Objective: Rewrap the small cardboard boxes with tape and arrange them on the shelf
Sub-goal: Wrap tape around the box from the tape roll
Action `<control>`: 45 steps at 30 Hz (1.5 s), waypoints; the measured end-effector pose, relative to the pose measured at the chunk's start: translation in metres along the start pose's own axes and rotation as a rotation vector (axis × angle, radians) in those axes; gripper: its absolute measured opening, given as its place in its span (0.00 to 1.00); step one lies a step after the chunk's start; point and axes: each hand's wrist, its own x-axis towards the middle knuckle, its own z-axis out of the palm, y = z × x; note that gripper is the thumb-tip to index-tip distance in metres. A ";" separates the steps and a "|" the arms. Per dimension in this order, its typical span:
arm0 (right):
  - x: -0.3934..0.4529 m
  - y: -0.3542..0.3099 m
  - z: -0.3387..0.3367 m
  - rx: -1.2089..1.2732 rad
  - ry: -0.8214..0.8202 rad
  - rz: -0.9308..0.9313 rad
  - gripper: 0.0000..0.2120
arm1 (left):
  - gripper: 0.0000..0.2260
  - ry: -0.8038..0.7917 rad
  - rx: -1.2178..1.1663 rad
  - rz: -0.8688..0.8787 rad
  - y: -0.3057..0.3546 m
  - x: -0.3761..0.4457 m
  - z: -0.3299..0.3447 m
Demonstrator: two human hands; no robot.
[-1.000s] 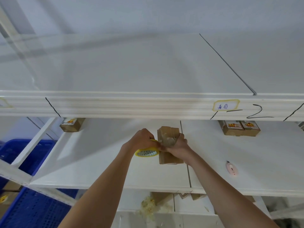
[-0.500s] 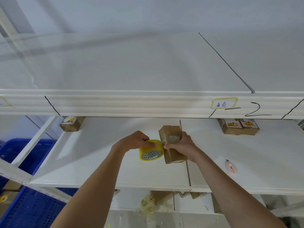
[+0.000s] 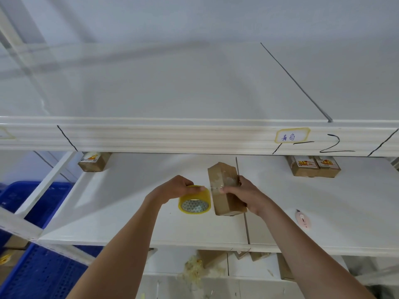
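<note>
Head view: the left hand [image 3: 174, 188] is curled over the top of a yellow tape roll [image 3: 195, 201], gripping it just above the white shelf [image 3: 121, 208]. A short strip of clear tape [image 3: 213, 187] runs from the roll across to a small cardboard box [image 3: 226, 188], which stands on end, tilted, over the shelf's middle seam. The right hand [image 3: 246, 193] grasps that box from its right side, fingers wrapped round the back and the thumb pressing the tape end against the front face. Roll and box sit just beside each other, joined by the strip. At the back left of the shelf lies a single labelled box [image 3: 94, 161]; at the back right two labelled boxes [image 3: 313, 167] sit touching side by side. A small pink cutter [image 3: 303, 219] lies on the shelf to the right of the right forearm. Blue crates [image 3: 32, 275] show at lower left, below the shelf
</note>
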 end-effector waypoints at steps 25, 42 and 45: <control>-0.012 -0.007 0.018 0.297 -0.240 0.087 0.18 | 0.20 0.088 0.038 0.069 0.027 0.000 0.004; 0.003 0.001 0.023 0.175 -0.164 0.039 0.30 | 0.17 0.075 0.110 0.080 0.040 -0.005 0.005; 0.002 -0.001 0.030 0.081 -0.188 -0.001 0.23 | 0.22 0.076 0.172 0.069 0.044 -0.003 0.001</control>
